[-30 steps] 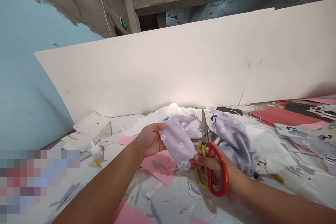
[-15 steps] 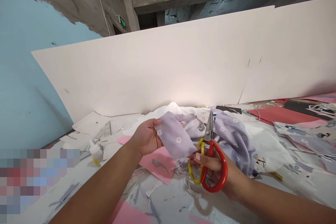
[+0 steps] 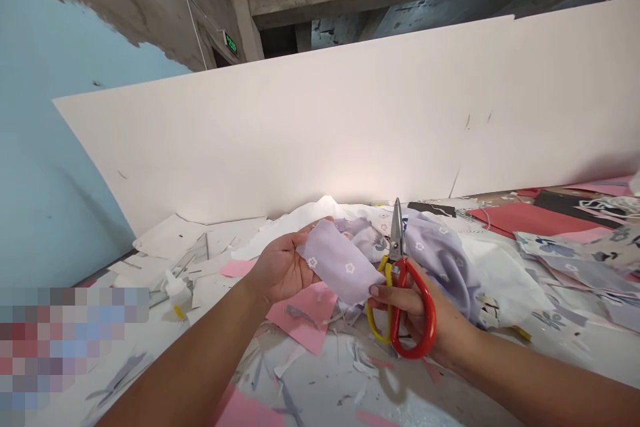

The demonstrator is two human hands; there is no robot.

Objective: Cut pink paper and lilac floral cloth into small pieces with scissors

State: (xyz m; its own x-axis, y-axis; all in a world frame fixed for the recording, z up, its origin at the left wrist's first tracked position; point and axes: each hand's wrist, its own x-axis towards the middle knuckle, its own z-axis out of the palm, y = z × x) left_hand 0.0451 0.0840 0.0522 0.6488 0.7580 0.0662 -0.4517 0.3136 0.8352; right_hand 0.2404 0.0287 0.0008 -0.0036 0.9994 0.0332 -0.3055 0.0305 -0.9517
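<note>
A small piece of lilac fabric (image 3: 334, 265) with white flower prints is stretched between both hands. My left hand (image 3: 286, 265) grips its left side, thumb on top. With thumb and finger, my right hand (image 3: 413, 303) pinches the lower right corner. Scissors (image 3: 397, 247) with one red and one yellow handle also hang in my right hand, blades pointing up and nearly closed. Behind the piece lies a crumpled heap of lilac flowered cloth (image 3: 440, 260) with white cloth (image 3: 505, 273) beside it. A pink sheet (image 3: 307, 313) lies beneath my left hand.
A white board (image 3: 280, 140) stands along the back of the table. A white bottle (image 3: 177, 290) and pale card pieces (image 3: 170, 240) lie at left. Red sheets (image 3: 515, 217) and printed fabric pieces (image 3: 570, 267) are piled at right. Scraps (image 3: 295, 360) litter the front.
The lilac piece has tilted and now sags slightly between my hands. My right hand has shifted a little, turning the scissors more upright. Both hands keep their hold.
</note>
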